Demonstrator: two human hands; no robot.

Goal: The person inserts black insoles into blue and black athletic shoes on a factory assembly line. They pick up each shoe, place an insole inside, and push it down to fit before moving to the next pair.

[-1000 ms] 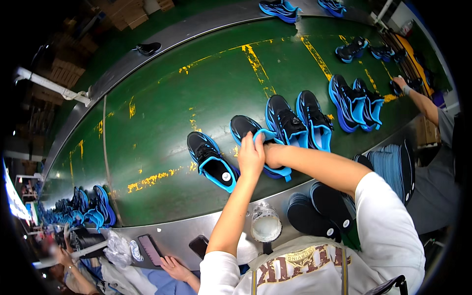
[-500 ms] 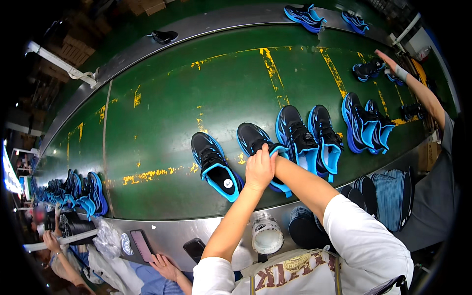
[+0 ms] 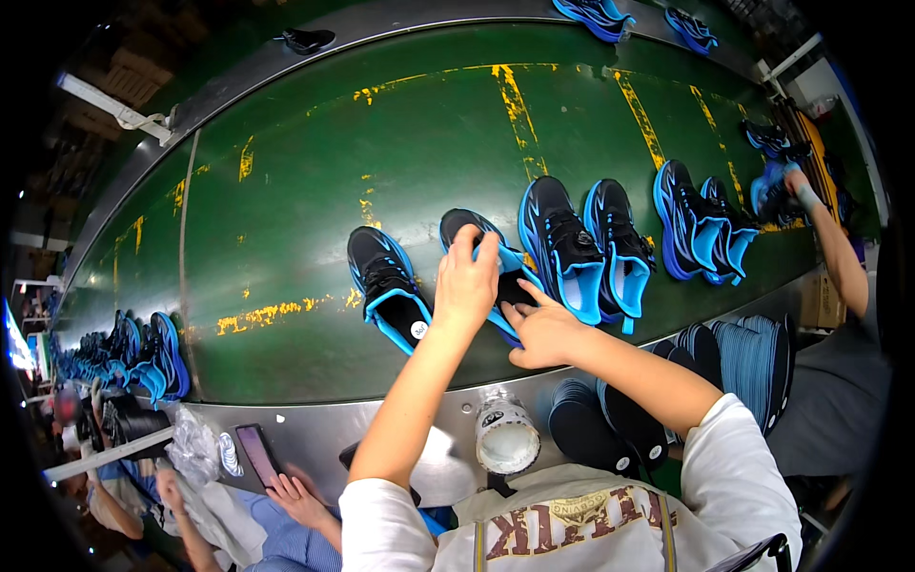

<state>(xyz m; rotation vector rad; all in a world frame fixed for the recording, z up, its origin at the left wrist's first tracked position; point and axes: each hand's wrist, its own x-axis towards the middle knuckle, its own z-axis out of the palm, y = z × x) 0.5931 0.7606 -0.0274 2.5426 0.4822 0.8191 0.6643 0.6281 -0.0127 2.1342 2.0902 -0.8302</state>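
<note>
Head view: a person's two bare hands meet over a black-and-blue shoe (image 3: 517,282), which rests on a green work surface (image 3: 286,238) near its front edge, toe pointing away from the wearer. The left hand (image 3: 467,286) lies over the throat of the shoe with its fingers bent; whether they pinch the tongue or merely rest on it cannot be told, since the hand hides the contact. The right hand (image 3: 545,334) is spread at the shoe's mouth, index finger and thumb well apart, the fingers directed toward the dark interior. Just left of this shoe stands a second shoe (image 3: 376,272), a white round label visible inside its heel. To the right stand a nearer pair (image 3: 572,238) and, beyond it, a farther pair (image 3: 684,224), all similarly coloured. Along the metal ledge (image 3: 315,419) in front of the wearer are a white-stained tub (image 3: 507,443), a phone (image 3: 257,453) and a clear plastic bag (image 3: 195,448); a co-worker's hand (image 3: 297,500) lies just beside the phone. Dark insoles (image 3: 753,372) are stacked at the lower right. At the right margin another co-worker's hand (image 3: 796,181), banded at the wrist, is at a blurred shoe (image 3: 770,194). A row of shoes (image 3: 162,357) stands at the far left.
</note>
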